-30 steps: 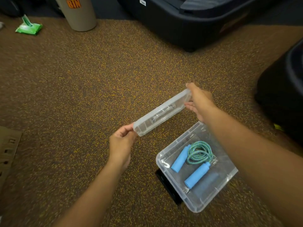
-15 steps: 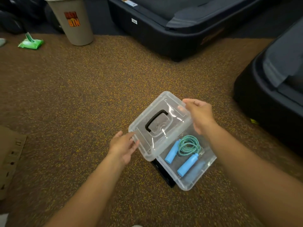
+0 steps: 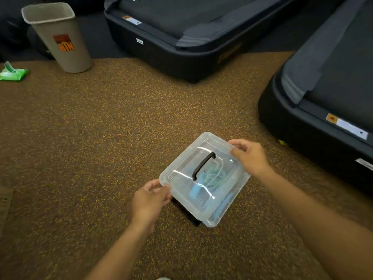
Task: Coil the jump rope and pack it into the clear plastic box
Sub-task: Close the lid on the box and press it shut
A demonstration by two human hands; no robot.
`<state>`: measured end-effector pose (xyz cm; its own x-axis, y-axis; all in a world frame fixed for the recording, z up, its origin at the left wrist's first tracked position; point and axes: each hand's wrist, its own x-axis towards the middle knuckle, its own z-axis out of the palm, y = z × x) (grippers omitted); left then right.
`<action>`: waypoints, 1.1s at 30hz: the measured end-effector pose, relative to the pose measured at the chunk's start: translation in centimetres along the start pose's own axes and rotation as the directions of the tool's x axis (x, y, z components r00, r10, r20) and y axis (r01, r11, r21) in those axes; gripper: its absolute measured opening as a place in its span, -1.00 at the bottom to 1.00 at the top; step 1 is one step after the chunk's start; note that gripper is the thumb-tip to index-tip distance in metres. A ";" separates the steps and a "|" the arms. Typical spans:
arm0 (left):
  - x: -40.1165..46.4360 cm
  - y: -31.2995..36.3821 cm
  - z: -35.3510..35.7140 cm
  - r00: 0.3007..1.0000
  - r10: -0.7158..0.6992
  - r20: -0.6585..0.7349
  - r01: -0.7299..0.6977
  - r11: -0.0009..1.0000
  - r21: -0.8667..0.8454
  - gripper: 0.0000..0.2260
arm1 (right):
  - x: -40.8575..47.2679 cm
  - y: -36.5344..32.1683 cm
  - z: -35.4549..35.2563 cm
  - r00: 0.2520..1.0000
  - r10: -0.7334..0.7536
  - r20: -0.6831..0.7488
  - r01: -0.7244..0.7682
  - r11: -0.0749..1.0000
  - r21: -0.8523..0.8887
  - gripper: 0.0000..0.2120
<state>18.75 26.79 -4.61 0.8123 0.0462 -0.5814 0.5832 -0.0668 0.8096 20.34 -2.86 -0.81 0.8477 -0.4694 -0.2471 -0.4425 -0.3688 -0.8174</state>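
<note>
Floor (image 3: 121, 122) is speckled brown, fills most of frame. Two dark padded units: one top centre (image 3: 181, 37), one right edge (image 3: 323, 98). Grey waste bin (image 3: 58, 37) upper left, upright, interior not visible; green packet (image 3: 13, 72) just left of it. Clear plastic box (image 3: 228, 211) lower centre on floor, clear lid (image 3: 181, 178) with black handle (image 3: 202, 165) sitting over it, slightly skewed. Jump rope (image 3: 212, 175) coiled inside, blue handles seen blurred through lid. Left hand (image 3: 149, 201) pinches lid's near-left corner; right hand (image 3: 250, 156) grips its far-right edge.
</note>
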 end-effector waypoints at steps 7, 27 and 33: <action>0.2 -1.5 2.6 0.994 0.109 -0.009 -0.106 0.980 0.169 -0.72 | 0.1 3.8 -0.6 0.994 -0.017 -0.105 0.007 0.996 -0.094 -0.71; -0.2 -1.7 2.3 0.991 0.129 0.048 -0.137 0.954 0.266 -0.57 | -0.4 5.3 1.0 0.992 0.007 -0.123 -0.020 0.994 -0.109 -0.72; 0.0 -1.8 2.1 0.983 0.170 0.066 -0.182 0.941 0.286 -0.57 | -0.9 5.3 1.2 0.992 0.030 -0.125 -0.047 0.990 -0.134 -0.71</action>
<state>17.64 24.82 -6.25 0.8977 -0.0313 -0.4395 0.4008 -0.3563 0.8441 17.55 -3.45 -5.55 0.7906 -0.5771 -0.2045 -0.5169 -0.4501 -0.7281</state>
